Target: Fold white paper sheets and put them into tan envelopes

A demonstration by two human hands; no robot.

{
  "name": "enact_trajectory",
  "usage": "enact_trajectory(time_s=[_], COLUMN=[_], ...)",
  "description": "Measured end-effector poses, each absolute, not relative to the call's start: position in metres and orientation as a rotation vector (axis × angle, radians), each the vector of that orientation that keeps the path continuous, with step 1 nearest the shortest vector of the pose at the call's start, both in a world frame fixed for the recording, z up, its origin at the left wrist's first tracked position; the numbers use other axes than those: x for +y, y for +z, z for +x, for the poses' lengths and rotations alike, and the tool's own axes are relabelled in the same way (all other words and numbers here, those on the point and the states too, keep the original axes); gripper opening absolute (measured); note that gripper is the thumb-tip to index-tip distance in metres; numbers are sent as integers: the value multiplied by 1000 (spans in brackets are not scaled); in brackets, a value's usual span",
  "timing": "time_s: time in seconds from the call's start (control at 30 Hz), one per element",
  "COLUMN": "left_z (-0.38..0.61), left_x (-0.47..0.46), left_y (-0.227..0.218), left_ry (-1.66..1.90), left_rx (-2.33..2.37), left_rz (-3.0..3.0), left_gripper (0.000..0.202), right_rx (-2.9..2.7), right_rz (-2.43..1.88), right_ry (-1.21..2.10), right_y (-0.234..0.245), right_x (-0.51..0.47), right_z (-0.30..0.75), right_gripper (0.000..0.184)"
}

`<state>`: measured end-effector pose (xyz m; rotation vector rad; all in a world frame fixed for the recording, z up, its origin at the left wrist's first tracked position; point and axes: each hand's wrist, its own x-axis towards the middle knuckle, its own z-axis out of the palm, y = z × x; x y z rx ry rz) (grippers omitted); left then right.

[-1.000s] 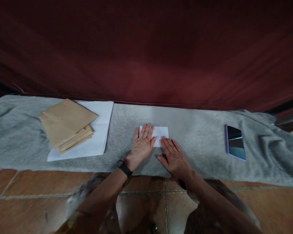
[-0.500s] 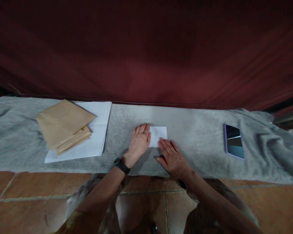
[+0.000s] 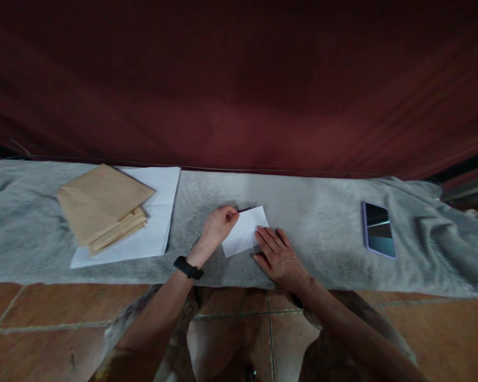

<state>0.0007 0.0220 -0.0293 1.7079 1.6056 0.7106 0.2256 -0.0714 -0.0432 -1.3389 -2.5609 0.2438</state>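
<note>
A small white piece of paper (image 3: 244, 232), apparently folded, lies slightly turned on the grey cloth in front of me. My left hand (image 3: 218, 227) pinches its upper left edge between thumb and fingers; a black band circles that wrist. On the paper's right end rest the fingertips of my right hand (image 3: 279, 255), its fingers stretched out and flat, the palm over the cloth. Whether the paper is one layer or several I cannot tell.
Brown paper envelopes (image 3: 103, 199) lie stacked on large white sheets (image 3: 165, 212) at the left. A phone in a purple case (image 3: 378, 229) rests at the right on the grey cloth (image 3: 322, 212). Behind the cloth hangs a dark red curtain (image 3: 239, 127); tiled floor (image 3: 43, 339) shows in front.
My left hand has gone from lying flat on the paper to pinching its edge, shifting a little left. The paper has turned and more of it shows. My right hand has barely moved.
</note>
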Motion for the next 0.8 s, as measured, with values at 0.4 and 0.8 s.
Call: enact_trajectory(time_s=[0.4, 0.8], left_z=[-16, -5], left_x=[17, 20], left_y=[-8, -4], left_ry=[756, 815], left_rx=[1239, 1033], left_rz=[1010, 848], left_gripper=[26, 37], right_rx=[-2457, -1709], right_rz=[-1402, -1464], right_ry=[256, 896], right_y=[-42, -28], right_x=[-68, -40], right_z=[218, 227], right_gripper=[66, 47])
